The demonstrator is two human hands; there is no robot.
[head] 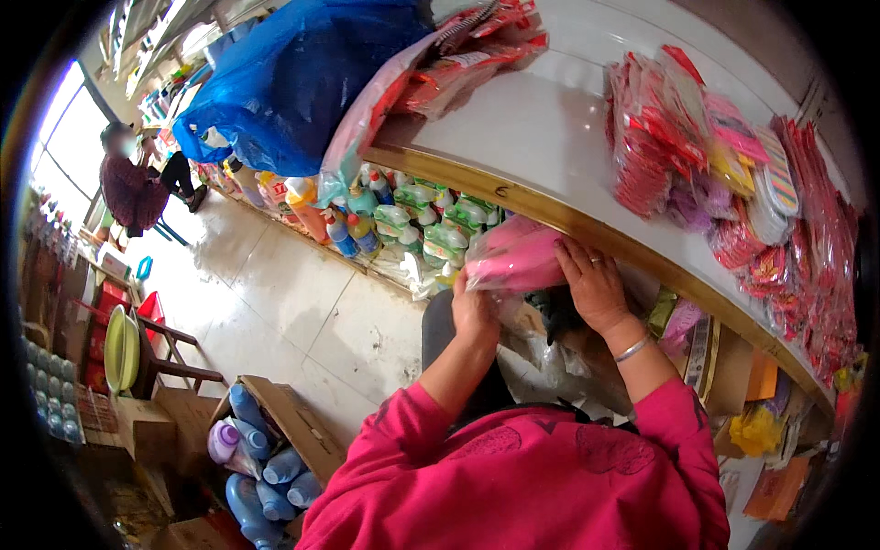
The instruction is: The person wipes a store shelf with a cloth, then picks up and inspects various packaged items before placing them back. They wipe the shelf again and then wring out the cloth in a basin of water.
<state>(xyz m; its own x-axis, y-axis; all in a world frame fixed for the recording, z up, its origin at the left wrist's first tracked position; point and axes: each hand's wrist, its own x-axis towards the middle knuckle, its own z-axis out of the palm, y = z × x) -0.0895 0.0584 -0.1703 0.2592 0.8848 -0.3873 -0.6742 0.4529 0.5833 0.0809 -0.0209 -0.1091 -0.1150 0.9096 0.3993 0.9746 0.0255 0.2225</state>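
A bright pink article in clear plastic wrapping is between my hands, just below the front edge of a white shelf. My left hand grips the loose plastic at its left end. The fingers of my right hand lie along the right end, with the thumb side hidden. What the pink article is cannot be made out through the wrapping. On the shelf to the right stand rows of insoles in red-trimmed plastic packets. A blue plastic bag and more red-trimmed packets lie at its left end.
Under the shelf edge stand spray and pump bottles. At lower left, an open cardboard box holds blue bottles. A wooden stool and a green basin are farther left. Another person sits in the aisle.
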